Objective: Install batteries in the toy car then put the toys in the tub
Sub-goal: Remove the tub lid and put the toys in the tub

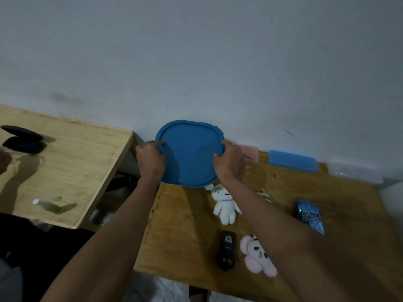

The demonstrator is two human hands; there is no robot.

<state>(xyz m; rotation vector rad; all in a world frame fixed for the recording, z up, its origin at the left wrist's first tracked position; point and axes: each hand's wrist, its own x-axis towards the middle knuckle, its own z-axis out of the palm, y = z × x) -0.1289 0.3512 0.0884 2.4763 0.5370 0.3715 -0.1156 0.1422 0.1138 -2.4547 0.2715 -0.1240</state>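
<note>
A blue lid [190,153] covers the tub at the back of the wooden table [189,232], against the wall. My left hand [150,159] grips its left edge and my right hand [230,160] grips its right edge. In front of the tub lies a white plush toy [224,203]. A black remote control [226,250] and a pink plush elephant [258,256] lie nearer me. The blue toy car [309,215] sits at the right. A small striped toy [265,195] is mostly hidden behind my right forearm.
A blue box [293,160], a pink box [248,150] and a clear box [355,174] line the wall at the back right. A second wooden table [87,160] on the left holds a black case [23,139] and a small bottle [46,205]. A gap separates the tables.
</note>
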